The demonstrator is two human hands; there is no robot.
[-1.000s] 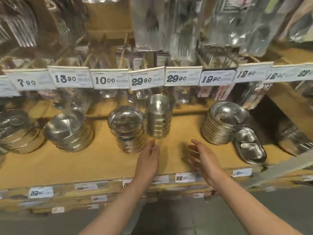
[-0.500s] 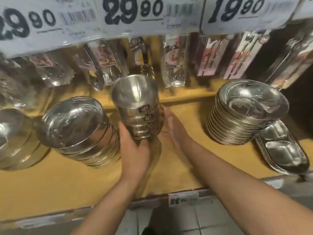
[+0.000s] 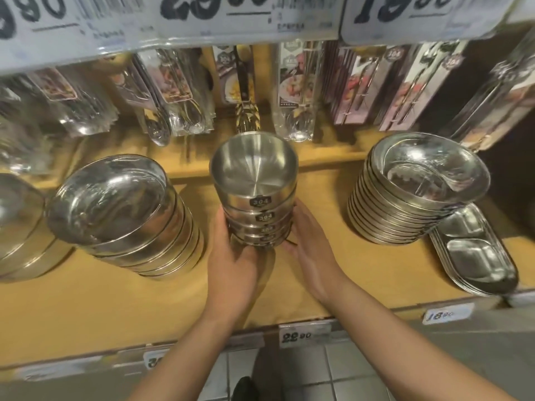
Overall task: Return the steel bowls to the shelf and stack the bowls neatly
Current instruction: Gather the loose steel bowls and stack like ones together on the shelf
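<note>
We see the stack of steel bowls (image 3: 254, 198) standing upright on the yellow shelf (image 3: 115, 299), roughly midway between a stack of wider bowls (image 3: 121, 215) on the left and a pile of shallow plates (image 3: 417, 192) on the right. Its long axis runs straight up from the shelf, and it sits dead ahead of us, just beyond both wrists.

Our left hand (image 3: 231, 264) wraps the near-left side of the lower bowls, fingers curled against the steel. Our right hand (image 3: 309, 250) lies along the right side with the fingers fairly straight, pressing rather than clasping. So the stack is caught between the two palms, one on each flank, and neither hand is clearly nearer. We judge that whatever comes next, squaring the bowls or letting go, turns on this side-to-side squeeze staying even, since an uneven push could tip a tall narrow column.

Much stays uncertain. The fingertips of both hands pass behind the bowls and we cannot see them. The bottom bowl's base is masked by the hands, so we cannot tell whether it rests on the shelf or hangs just above it. The packaged utensils (image 3: 179, 91) at the back are blurred, and the price tags (image 3: 249, 15) overhead are cut off by the upper edge.
</note>
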